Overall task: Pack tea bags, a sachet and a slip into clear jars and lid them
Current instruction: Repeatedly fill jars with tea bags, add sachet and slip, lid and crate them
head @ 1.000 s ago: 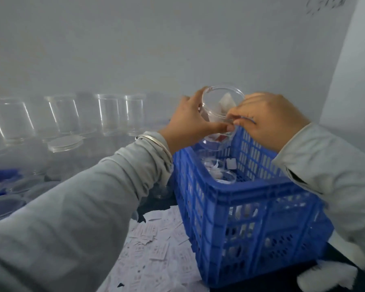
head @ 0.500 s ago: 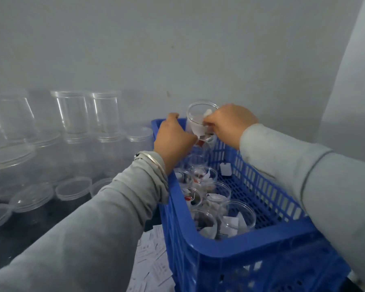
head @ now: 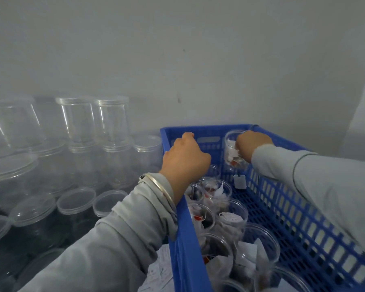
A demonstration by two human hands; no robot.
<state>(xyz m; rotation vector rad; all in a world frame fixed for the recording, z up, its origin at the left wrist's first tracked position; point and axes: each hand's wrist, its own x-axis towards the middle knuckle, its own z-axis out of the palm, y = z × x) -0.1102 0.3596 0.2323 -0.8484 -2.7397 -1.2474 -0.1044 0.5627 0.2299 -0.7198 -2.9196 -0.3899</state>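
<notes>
**Filled jar held at the far end of the blue crate**

The right hand (head: 253,144) grips a clear round plastic jar (head: 232,151) by its rim, fingers curled over the far edge; the jar holds white tea-bag papers with a red tag and hangs inside the far right corner of the blue slatted plastic crate (head: 299,209). The left hand (head: 184,161) is loosely fisted above the crate's left wall and grasps nothing visible; a silver bangle (head: 159,187) circles its wrist. Along the crate's left side stand open filled jars (head: 207,218) in a row touching one another; the right half of the crate floor is bare mesh, with open room beside the held jar. A small white tag (head: 240,181) lies against the right wall. Left of the crate, stacked lidded empty clear jars (head: 112,123) and loose clear lids (head: 76,200) crowd the dark surface, close against the crate wall. Printed white paper slips (head: 159,272) lie near the left sleeve, their writing too small to read. The nearest jars are cut off by the lower edge, and the stack at left is hazy
</notes>
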